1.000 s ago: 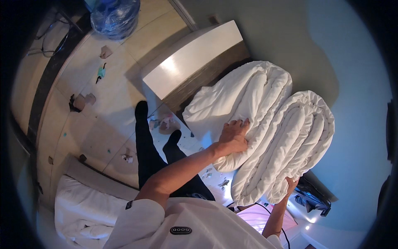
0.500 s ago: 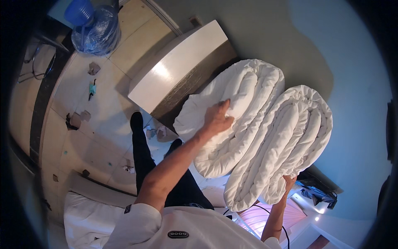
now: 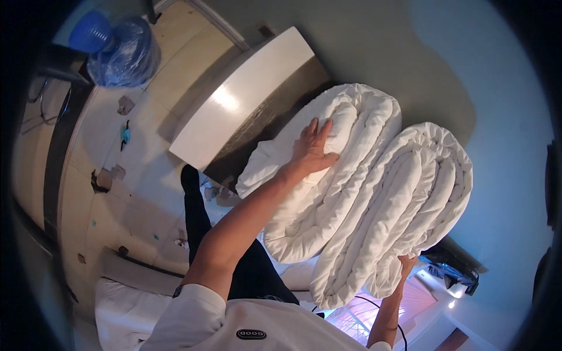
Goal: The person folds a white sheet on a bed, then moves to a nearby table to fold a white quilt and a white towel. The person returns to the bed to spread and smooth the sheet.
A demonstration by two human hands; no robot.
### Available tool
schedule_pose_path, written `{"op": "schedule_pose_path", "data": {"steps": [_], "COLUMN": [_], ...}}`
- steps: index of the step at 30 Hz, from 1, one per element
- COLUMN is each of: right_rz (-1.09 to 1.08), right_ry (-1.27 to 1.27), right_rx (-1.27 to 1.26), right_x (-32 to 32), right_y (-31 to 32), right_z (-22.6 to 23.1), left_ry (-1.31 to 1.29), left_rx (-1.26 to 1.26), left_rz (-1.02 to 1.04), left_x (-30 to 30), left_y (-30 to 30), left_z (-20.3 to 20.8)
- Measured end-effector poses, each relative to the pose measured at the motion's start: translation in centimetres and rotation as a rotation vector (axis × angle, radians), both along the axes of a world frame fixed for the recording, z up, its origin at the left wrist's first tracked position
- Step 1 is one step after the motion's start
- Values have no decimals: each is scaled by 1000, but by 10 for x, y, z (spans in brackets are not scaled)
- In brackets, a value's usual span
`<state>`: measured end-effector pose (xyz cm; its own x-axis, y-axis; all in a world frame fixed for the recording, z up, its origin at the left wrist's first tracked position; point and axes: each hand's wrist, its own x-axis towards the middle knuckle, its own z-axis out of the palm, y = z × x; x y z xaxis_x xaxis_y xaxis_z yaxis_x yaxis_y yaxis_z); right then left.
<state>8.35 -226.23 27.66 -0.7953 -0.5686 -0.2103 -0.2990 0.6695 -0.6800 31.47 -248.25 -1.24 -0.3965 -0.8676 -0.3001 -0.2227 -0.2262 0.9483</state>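
Observation:
A thick white duvet (image 3: 383, 193), folded into several long layers, is held up in front of me with its two rounded bundles side by side. My left hand (image 3: 314, 145) lies on the left bundle, fingers spread and thumb apart, touching the cloth. Under the lower right end of the duvet, my right hand (image 3: 408, 266) grips its edge; most of those fingers are hidden by the fabric.
A white and dark brown piece of furniture (image 3: 246, 88) stands beyond the duvet against the wall. Blue water bottles (image 3: 126, 52) are at the far left. Paper scraps (image 3: 105, 180) litter the tiled floor. White bedding (image 3: 126, 310) is at lower left.
My left hand has slid slightly up the duvet, and its fingers have spread. The duvet's lower left edge has shifted a little left, while my right hand has kept its grip.

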Motion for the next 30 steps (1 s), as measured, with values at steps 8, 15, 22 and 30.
{"op": "schedule_pose_path", "data": {"steps": [8,15,22,30], "right_rz": [22,37,-14,-50], "right_ry": [53,116,305,291], "right_rx": [-24,-88,-139,-305], "right_x": [58,27,30,54], "right_y": [-38,-18,-18,-30], "right_z": [-1,-10,-31,-25], "left_ry": [-131,-202,132,364], "left_rx": [36,-36,-385,-701], "left_rz": [-37,-67,110,-441], "left_x": [-21,-19,-14,-54], "left_y": [0,4,43,121], "left_z": [-32,12,171,295]}}
